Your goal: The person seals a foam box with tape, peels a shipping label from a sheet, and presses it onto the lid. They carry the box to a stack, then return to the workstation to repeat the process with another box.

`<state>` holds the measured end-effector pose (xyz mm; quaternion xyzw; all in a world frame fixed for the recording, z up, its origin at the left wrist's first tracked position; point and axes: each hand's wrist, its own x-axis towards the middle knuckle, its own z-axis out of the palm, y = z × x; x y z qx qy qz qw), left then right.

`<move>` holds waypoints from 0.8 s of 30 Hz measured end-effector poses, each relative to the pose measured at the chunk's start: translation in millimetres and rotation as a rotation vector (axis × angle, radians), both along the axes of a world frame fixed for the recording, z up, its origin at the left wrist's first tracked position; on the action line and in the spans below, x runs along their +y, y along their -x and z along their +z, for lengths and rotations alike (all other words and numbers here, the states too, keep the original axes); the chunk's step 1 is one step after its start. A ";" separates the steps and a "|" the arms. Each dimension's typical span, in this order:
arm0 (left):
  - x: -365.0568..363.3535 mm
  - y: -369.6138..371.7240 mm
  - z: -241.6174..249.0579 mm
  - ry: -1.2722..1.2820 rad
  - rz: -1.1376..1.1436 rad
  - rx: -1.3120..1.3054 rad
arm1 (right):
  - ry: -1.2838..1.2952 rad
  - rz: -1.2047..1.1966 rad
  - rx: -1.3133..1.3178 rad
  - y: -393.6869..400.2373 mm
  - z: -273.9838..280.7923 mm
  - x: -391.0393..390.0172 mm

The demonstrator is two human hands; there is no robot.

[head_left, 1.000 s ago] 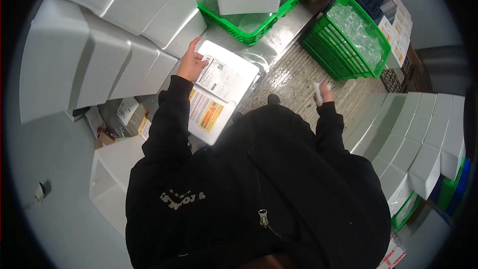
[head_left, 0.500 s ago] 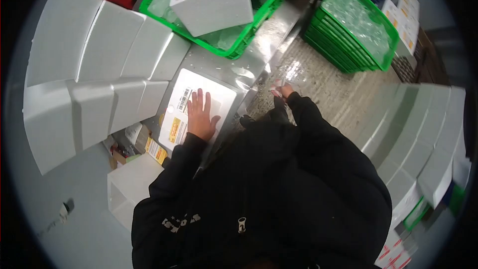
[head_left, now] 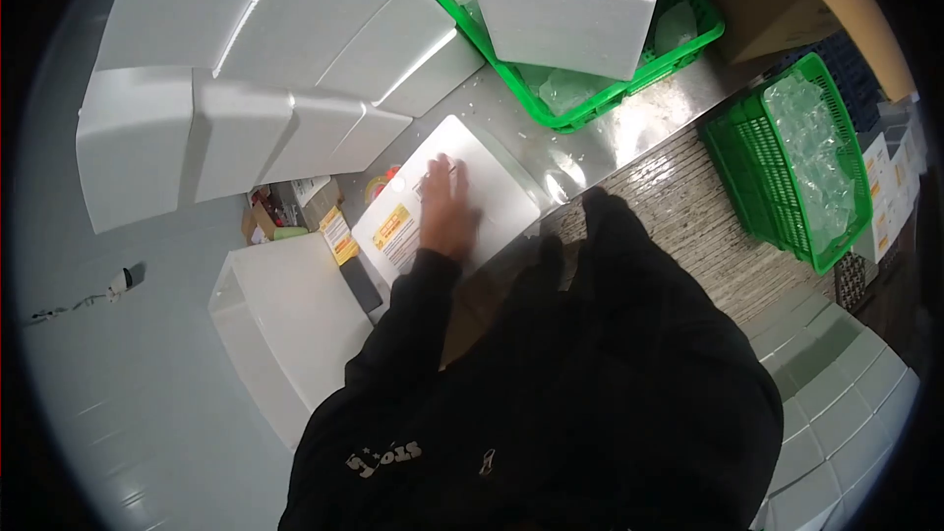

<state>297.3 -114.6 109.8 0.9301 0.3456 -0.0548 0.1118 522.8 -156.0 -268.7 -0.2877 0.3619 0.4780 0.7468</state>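
Note:
My left hand (head_left: 447, 208) lies flat, fingers spread, on the lid of a white foam box (head_left: 501, 187) that sits on the steel counter (head_left: 629, 133). The lid carries a yellow and orange sticker (head_left: 391, 226) and a printed label partly under my hand. My right hand is hidden behind my black sleeve and body (head_left: 590, 354). Just beyond the box, a green crate (head_left: 580, 103) of clear ice packs holds an open white foam box (head_left: 565, 10).
Stacked white foam boxes (head_left: 246, 69) line the left wall. An open white foam box (head_left: 280, 320) stands on the floor at the left. A stack of green crates (head_left: 801, 162) with ice packs sits at the right, cardboard boxes (head_left: 777, 0) behind. More foam boxes (head_left: 836, 423) are at lower right.
My view swung right and tilted. My left hand stayed flat on the foam lid. My right hand, seen near the counter edge before, has dropped out of sight behind my body.

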 end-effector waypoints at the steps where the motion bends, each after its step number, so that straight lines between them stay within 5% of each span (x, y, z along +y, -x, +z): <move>1: -12.5 -2.0 -0.9 0.052 -0.031 -0.069 | 0.034 0.014 -0.041 6.4 -2.9 -6.2; 4: -45.9 -0.1 14.6 0.220 -0.260 -0.002 | 0.152 0.064 -0.156 26.4 -8.3 -25.0; 9: -50.6 26.5 16.0 0.821 -0.261 -0.447 | 0.456 0.268 -0.473 19.7 -11.8 -59.6; 10: -49.3 28.8 17.3 0.807 -0.199 -0.542 | 0.525 0.284 -0.533 21.9 -7.1 -73.1; 13: -43.6 34.1 24.5 0.194 -0.139 -0.471 | 0.740 0.205 -0.808 27.0 22.1 -115.0; 14: -40.6 45.2 11.6 0.252 -0.184 -0.511 | 0.800 0.174 -0.975 25.5 32.9 -129.3; 17: -37.3 83.2 24.4 0.457 0.038 -0.798 | 0.609 0.057 -1.306 36.1 149.2 -144.0; 20: -13.3 132.9 24.2 0.218 0.441 -0.989 | 0.328 0.345 -1.378 53.5 285.1 -138.5; 24: -2.0 147.7 12.5 0.102 0.435 -0.961 | 0.295 0.740 -1.695 96.0 374.1 -91.2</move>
